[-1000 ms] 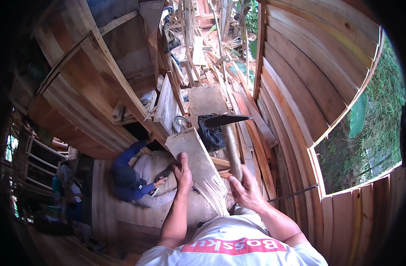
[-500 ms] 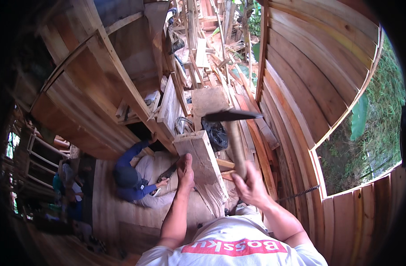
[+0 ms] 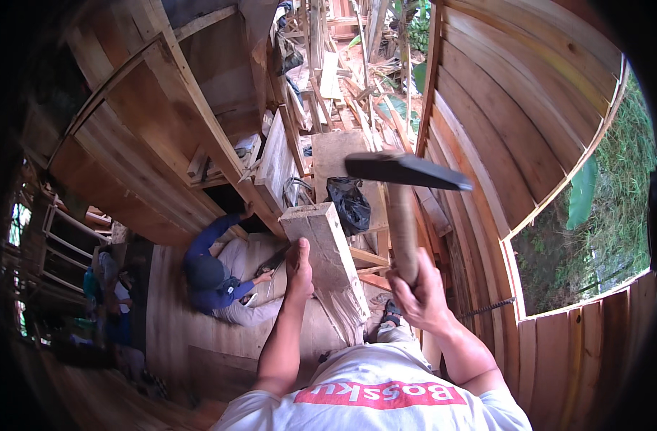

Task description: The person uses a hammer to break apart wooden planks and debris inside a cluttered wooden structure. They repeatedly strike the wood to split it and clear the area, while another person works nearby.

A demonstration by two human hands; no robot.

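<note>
A thick, pale timber block [image 3: 315, 248], split and rough at its lower end, stands tilted in front of my body. My left hand [image 3: 300, 271] holds its left side, thumb pointing up, with the other fingers partly hidden. In my right hand [image 3: 420, 293] is a hammer [image 3: 402, 230], gripped low on its wooden handle. The dark hammer head [image 3: 407, 171] is raised to the right of the block's top and apart from it.
On the plank floor [image 3: 192, 341] at left sits a person in a blue top [image 3: 215, 276], holding a dark tool. A black plastic bag [image 3: 348, 205] lies beyond the block by a wooden board [image 3: 336, 154]. A plank wall [image 3: 501, 122] with a window opening rises at right.
The hammer has moved to the right, away from the block, and its head looks larger. My left hand keeps its hold on the block, which has barely moved.
</note>
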